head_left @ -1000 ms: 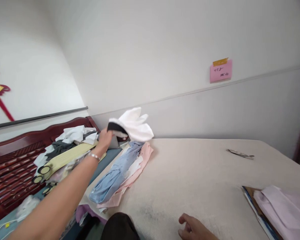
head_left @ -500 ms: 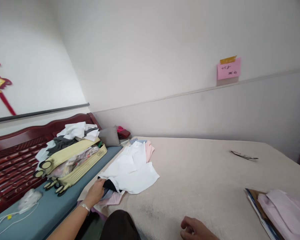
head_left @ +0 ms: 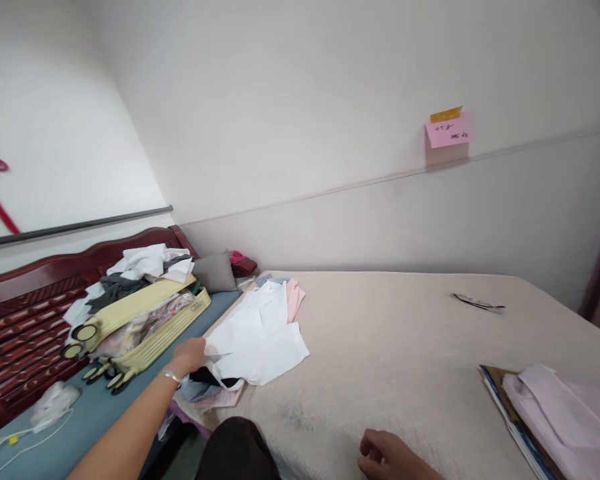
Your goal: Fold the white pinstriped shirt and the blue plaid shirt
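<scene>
At the left edge of the mattress, my left hand [head_left: 190, 356] pinches the near left edge of a white garment [head_left: 260, 340], which lies spread and wrinkled; whether it is a shirt cannot be made out. Beneath it show black cloth [head_left: 207, 377], a folded blue piece [head_left: 200, 391], light pink cloth [head_left: 225, 399] and, at the far side, a peach-pink garment [head_left: 294, 297]. My right hand [head_left: 393, 457] rests low by the mattress's near edge, fingers curled, with nothing visible in them. A brown-black rounded shape, likely my knee [head_left: 237, 450], is between the hands.
The beige mattress cover [head_left: 380, 347] reaches the wall. Glasses [head_left: 477, 303] lie far right; folded pale-pink cloth [head_left: 560, 413] rests on flat folders nearer. At left, a wooden bench [head_left: 25, 293] holds a part-open yellow suitcase [head_left: 155, 333], clothes [head_left: 147, 260] and a grey cushion [head_left: 213, 271].
My left hand has moved slightly left and up, from the black cloth to the white garment's edge. The view has turned a little right; my right hand stays about where it was.
</scene>
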### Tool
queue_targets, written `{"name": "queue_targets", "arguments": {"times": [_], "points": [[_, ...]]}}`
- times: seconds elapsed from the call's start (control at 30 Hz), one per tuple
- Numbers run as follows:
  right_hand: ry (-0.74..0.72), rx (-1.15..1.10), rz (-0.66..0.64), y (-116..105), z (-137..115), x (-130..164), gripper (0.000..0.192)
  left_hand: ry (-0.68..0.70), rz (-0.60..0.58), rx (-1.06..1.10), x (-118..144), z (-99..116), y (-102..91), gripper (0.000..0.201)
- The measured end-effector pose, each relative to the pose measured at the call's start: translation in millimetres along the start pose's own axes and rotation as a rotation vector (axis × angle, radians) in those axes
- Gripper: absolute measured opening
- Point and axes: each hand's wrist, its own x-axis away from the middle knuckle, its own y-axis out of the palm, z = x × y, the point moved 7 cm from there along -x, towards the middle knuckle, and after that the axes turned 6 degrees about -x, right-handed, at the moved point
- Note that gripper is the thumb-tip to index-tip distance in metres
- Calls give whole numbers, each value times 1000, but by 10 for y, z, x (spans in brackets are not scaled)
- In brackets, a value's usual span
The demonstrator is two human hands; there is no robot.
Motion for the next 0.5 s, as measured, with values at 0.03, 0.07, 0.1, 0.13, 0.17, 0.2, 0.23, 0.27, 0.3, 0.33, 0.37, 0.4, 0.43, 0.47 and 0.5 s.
{"name": "queue_targets", "arguments": {"times": [0.03,0.07,0.1,0.13,0.17,0.2,0.23,0.27,0.3,0.33,0.37,0.4,0.43,0.47,0.5], "points": [[0,2,-6,7,7,-15,10,21,7,-10,-61,107,-25,25],[7,6,-16,14,20,-33,8,61,11,-13,-118,246,-32,29],[16,7,-35,25,37,-53,7,120,13,-6,-164,408,-20,32],[28,5,-55,35,59,-74,6,185,9,3,-196,578,11,34],[45,2,-73,43,86,-95,6,244,2,12,-215,737,60,36],[64,-2,-82,45,118,-116,6,287,-7,15,-224,871,121,36],[79,-7,-85,45,148,-137,6,312,-17,13,-227,971,189,35],[88,-11,-82,43,174,-156,6,321,-27,6,-229,1036,256,33],[93,-13,-76,41,197,-174,6,320,-35,-2,-231,1067,316,32],[98,-13,-71,43,216,-188,6,313,-40,-9,-237,1069,364,31],[98,-16,-73,50,226,-198,6,302,-39,-14,-247,1048,396,32],[96,-20,-77,59,229,-202,6,288,-35,-15,-261,1008,411,33],[95,-24,-80,65,224,-202,6,273,-27,-13,-278,957,412,35],[92,-27,-81,69,211,-196,6,258,-18,-11,-297,900,403,36],[89,-28,-87,73,190,-185,6,244,-10,-8,-313,843,388,37]]}}
